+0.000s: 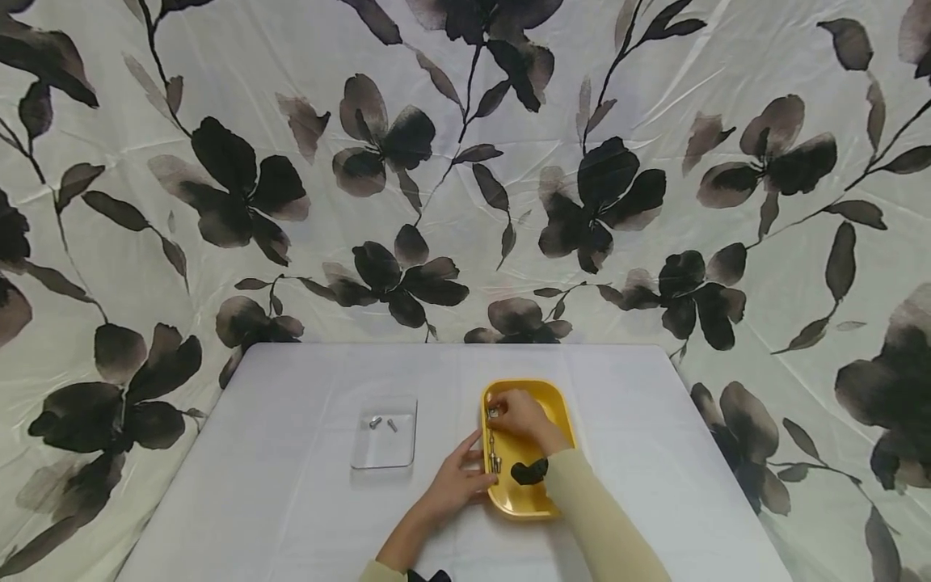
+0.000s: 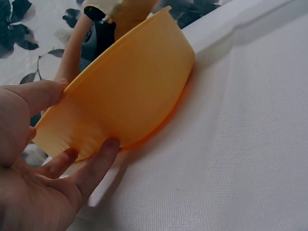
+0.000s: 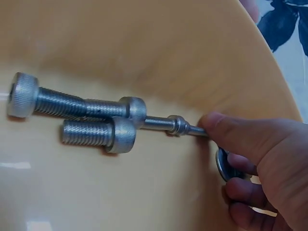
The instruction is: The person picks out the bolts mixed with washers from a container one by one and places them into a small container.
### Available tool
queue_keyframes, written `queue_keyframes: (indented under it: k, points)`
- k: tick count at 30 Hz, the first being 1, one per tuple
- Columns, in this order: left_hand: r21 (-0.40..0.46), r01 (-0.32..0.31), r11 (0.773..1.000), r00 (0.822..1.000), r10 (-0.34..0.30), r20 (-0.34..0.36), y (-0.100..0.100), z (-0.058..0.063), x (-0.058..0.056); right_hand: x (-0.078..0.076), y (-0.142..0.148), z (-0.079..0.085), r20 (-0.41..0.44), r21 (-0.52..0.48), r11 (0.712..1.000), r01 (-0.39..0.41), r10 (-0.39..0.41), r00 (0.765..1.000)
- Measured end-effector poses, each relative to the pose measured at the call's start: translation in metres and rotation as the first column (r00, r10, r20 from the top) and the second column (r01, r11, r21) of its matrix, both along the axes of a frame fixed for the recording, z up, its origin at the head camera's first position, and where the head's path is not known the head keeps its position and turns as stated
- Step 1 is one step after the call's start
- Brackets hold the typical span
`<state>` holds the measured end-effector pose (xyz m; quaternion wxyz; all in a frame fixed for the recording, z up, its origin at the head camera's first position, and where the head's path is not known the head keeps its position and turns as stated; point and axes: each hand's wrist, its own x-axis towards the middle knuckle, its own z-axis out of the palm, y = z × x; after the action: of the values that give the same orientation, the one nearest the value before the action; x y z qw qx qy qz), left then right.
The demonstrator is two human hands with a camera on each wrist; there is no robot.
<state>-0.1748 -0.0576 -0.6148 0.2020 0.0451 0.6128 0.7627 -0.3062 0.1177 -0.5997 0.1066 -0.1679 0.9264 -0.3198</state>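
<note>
The right grip [image 1: 520, 414] pinched the thinnest bolt [image 3: 198, 130] inside the yellow tray [image 1: 527, 504] — at the end of a row of thicker bolts [image 3: 103, 108]; the left grip [image 1: 452, 483], fingers extended, touched the tray.

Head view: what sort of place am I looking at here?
Probably an indoor tabletop work area, perhaps an improvised one: a white-covered table, a floral-print sheet spread beyond it, and a yellow tray holding metal bolts.
</note>
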Motion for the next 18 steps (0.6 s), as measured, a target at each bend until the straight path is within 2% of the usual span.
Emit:
queue_keyframes:
  k: [5,11,18]
  points:
    - [-0.001,0.011,1.000,1.000,-0.011,0.008,0.001,0.002,-0.001,0.001,0.002,0.001,0.012,0.013,0.999,0.035,-0.035,0.999]
    - [-0.006,-0.008,1.000,1.000,0.008,0.024,0.001,0.004,-0.001,0.002,0.007,0.004,0.013,-0.007,0.999,0.045,-0.045,0.999]
    - [-0.005,-0.009,1.000,1.000,0.009,0.015,-0.001,0.006,-0.001,0.002,0.012,0.005,-0.046,0.012,0.999,-0.045,0.045,0.998]
